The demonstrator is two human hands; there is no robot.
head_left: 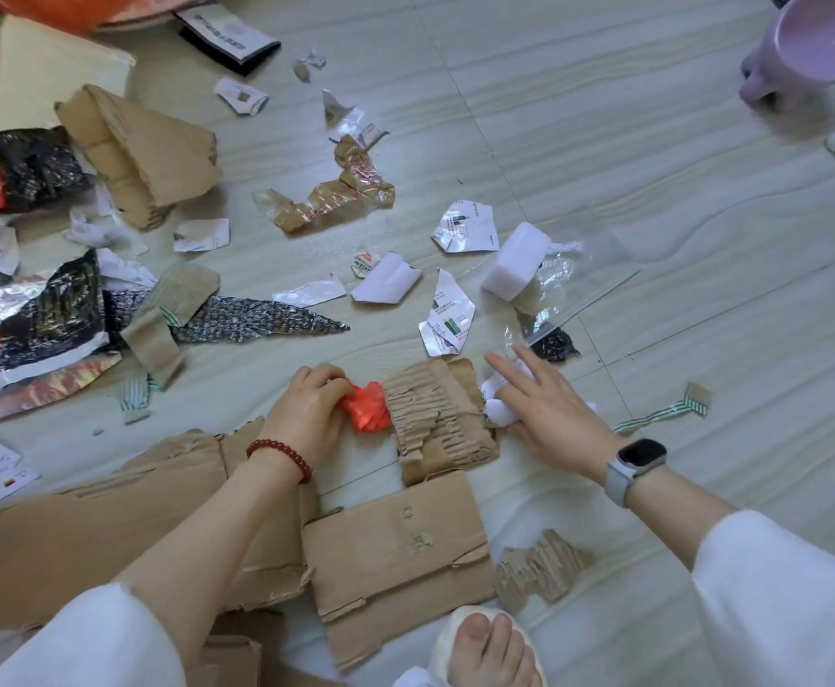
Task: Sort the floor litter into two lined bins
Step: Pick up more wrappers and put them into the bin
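Litter lies all over the pale tiled floor, seen from the head camera looking down past both forearms. Nearest the person, the left hand has its fingers curled onto a crumpled orange scrap, which sits just to that hand's right and touches the torn edge of a corrugated cardboard piece. On the far side of that cardboard the right hand is spread, fingers fairly straight and pointing up and to the left, pressing down on a wad of white paper; whether the thumb is tucked under the wad cannot be made out. So each hand has its own bit directly under it, with the cardboard lying between them, its long side running away from the person. Beyond the right hand's fingertips lie a printed paper scrap and a white foam block resting on a clear plastic bag; that hand looks much the nearer to these. No bin clearly shows in this view, so I'd judge the coming lift must carry both pieces out of frame.
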